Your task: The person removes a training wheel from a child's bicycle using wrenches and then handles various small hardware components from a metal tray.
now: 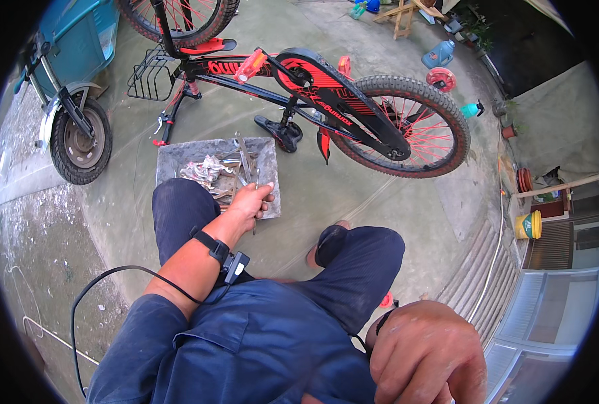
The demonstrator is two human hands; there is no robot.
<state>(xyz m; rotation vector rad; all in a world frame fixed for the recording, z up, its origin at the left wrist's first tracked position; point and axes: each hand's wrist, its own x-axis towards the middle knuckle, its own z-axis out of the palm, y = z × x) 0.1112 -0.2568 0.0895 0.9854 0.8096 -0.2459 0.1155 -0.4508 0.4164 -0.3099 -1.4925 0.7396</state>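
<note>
My left hand point(249, 204) is closed at the right side of a grey, worn tool tray point(267, 151). A thin metal tool point(254, 227) sticks out below its fingers; its kind does not show. Inside the tray, a long silvery wrench point(243, 153) leans toward the far edge, beside a crumpled whitish rag point(205, 170) and several loose tools. My right hand point(427, 353) is raised close at the lower right, fingers curled. Whatever it may hold is hidden behind its back. An upside-down black and red bicycle point(340, 101) stands beyond the tray on its saddle point(279, 133).
At the left stands a vehicle's front wheel point(82, 139) beside a blue cargo box point(77, 44). A blue jug point(439, 54), a red reel-like disc point(441, 79) and a teal bottle point(472, 109) stand past the bicycle's rear wheel. Right of them is a yellow bucket point(528, 225).
</note>
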